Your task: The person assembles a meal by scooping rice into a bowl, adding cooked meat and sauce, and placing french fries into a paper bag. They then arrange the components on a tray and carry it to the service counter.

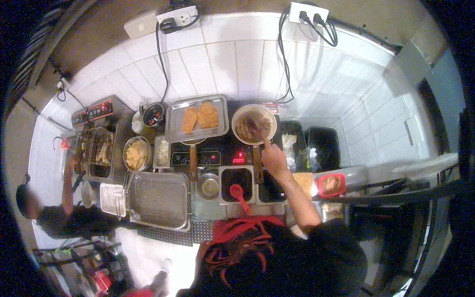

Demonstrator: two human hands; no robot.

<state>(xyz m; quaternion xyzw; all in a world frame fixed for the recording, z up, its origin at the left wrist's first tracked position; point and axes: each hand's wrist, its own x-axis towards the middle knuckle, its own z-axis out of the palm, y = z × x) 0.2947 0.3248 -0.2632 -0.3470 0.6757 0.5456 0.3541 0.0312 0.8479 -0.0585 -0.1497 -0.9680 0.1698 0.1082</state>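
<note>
My right hand (273,157) is closed over the pan's right front rim, gripping a dark reddish cooking utensil (259,132); its exact kind is hard to make out. The utensil's end sits in brown crumbly food (244,129) in the light-coloured pan (236,118). This pan rests on a black induction cooker (230,157) with a lit red display, its brown handle (257,171) pointing toward me. In front, a red ladle (237,192) lies in a dark-filled square metal container (222,197). My left hand does not show.
Left of the pan, a metal tray (173,133) holds two breaded fried pieces. A bowl of golden food (135,154) and a large wire-edged tray (158,200) lie farther left. A co-worker's arm (68,185) reaches toward a fryer (101,171). Black bins (322,132) stand at right.
</note>
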